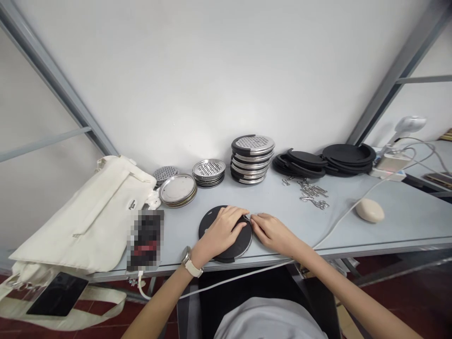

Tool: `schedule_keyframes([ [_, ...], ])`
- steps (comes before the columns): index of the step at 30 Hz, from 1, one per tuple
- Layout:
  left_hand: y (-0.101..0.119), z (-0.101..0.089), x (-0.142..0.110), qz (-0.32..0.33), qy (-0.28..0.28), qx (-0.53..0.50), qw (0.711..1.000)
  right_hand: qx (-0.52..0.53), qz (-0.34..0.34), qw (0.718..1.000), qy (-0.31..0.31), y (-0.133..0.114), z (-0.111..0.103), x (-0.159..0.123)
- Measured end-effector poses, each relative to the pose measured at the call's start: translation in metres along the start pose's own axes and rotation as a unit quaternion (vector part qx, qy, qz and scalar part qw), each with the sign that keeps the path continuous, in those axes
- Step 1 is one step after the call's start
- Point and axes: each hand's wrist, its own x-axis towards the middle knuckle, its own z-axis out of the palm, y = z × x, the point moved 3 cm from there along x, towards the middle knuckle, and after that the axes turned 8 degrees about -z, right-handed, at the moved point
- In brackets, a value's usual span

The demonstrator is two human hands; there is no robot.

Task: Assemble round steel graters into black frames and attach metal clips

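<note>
A round black disc with a metal rim [212, 221] lies flat near the front edge of the grey table [406, 216]. My left hand [222, 230] rests palm down on top of it, fingers spread toward its right rim. My right hand [270, 230] sits just to the right of the disc, its fingertips pinched at the disc's upper right edge on a small metal part I cannot make out. A watch with a pale strap [190, 264] is on my left wrist.
At the back stand stacks of perforated metal discs [252, 157], [209, 172], plain metal lids [177, 189] and black round rims [326, 160]. Loose metal clips [312, 193], a pale oval object [369, 210], a white cable [339, 221], a cream bag [92, 216] and a dark phone [58, 294] lie around.
</note>
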Motion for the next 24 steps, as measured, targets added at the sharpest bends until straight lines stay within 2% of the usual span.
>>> schedule_keyframes([
  [24, 0.0043, -0.0033, 0.0006, 0.016, -0.007, -0.035, 0.999, 0.013, -0.007, 1.000, 0.013, -0.0027, -0.0039, 0.0000],
])
